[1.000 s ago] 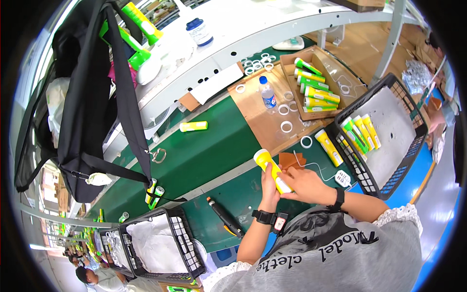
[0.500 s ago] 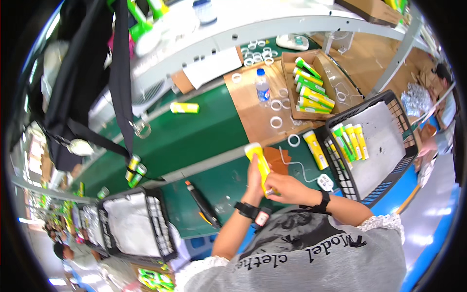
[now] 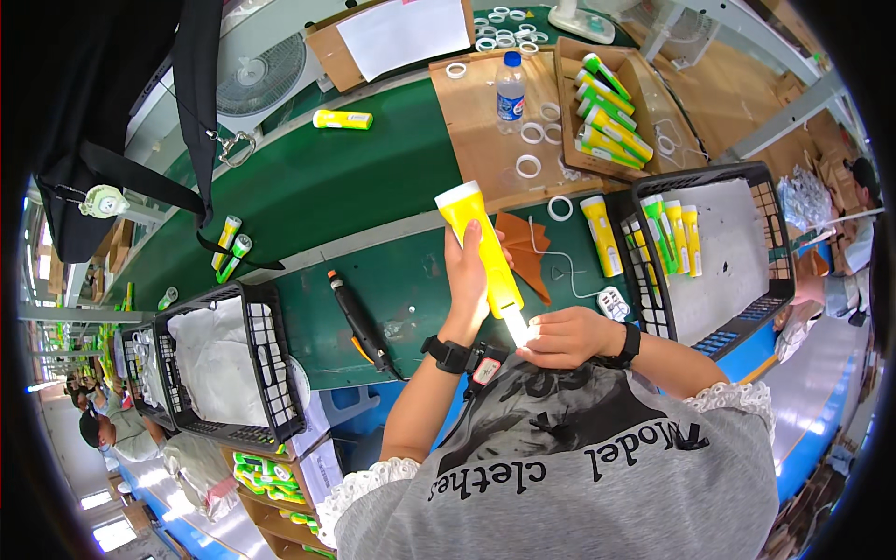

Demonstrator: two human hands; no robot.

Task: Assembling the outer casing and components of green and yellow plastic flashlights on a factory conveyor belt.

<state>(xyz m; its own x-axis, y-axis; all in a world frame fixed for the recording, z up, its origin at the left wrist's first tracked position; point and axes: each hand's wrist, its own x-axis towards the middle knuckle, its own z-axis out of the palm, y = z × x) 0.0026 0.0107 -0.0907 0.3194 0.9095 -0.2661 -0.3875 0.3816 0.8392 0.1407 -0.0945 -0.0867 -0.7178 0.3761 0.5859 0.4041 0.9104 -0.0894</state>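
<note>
While your left hand [image 3: 467,271] wraps closed around the middle of the yellow flashlight [image 3: 481,247], your right hand [image 3: 565,336] pinches shut on its lower end, where the tip glows white against your fingers. You hold the flashlight tilted above the near edge of the green counter [image 3: 355,187], its wide head pointing away from you toward the far side, clear of the surface.

Just right of the flashlight, a brown folded piece [image 3: 523,247] lies on the counter with a thin white cord [image 3: 560,271] trailing toward a small white block [image 3: 613,302] near the front edge. Left of your left wrist a black hand tool [image 3: 359,322] with an orange mark lies slantwise near the same edge.

Right end: a black crate [image 3: 747,187] holds a few yellow and green flashlights [image 3: 674,238] along its left wall; one more yellow flashlight [image 3: 600,247] lies on the counter just outside it. Behind sits a cardboard sheet [image 3: 476,140] with a water bottle [image 3: 510,91] and scattered white rings [image 3: 528,166], and a cardboard box [image 3: 644,84] of green-and-yellow flashlights [image 3: 607,117].

Far side, centre-left: a lone yellow flashlight [image 3: 343,119] lies flat. Left end: a second black crate [image 3: 219,359] lined with white wrap (contents unclear). A black bag [image 3: 112,121] hangs above the left corner.
</note>
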